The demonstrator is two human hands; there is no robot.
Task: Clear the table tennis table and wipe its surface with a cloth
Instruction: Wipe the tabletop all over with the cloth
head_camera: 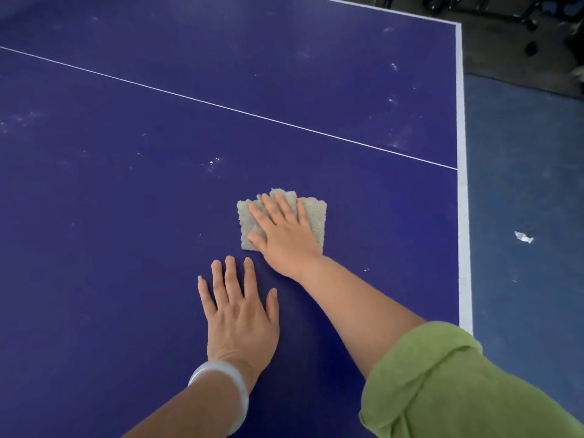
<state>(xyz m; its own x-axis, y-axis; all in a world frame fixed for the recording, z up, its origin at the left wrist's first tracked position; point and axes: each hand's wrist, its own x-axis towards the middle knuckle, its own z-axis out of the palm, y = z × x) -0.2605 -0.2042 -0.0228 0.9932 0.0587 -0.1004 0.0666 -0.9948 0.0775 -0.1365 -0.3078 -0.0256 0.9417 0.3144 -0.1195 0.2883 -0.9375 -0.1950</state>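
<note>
A folded beige cloth (316,213) lies on the dark blue table tennis table (126,200), right of centre. My right hand (284,235) presses flat on the cloth with straight fingers and covers most of it. My left hand (238,311) rests flat on the bare table surface just below and left of the cloth, fingers spread, holding nothing. A pale bangle sits on the left wrist. Whitish dust marks (395,99) dot the table surface, mostly towards the far right.
A thin white centre line (221,105) crosses the table diagonally. The white edge band (462,184) marks the table's right side. Beyond it lies blue floor with a small white scrap (524,238). Dark equipment stands at the top right.
</note>
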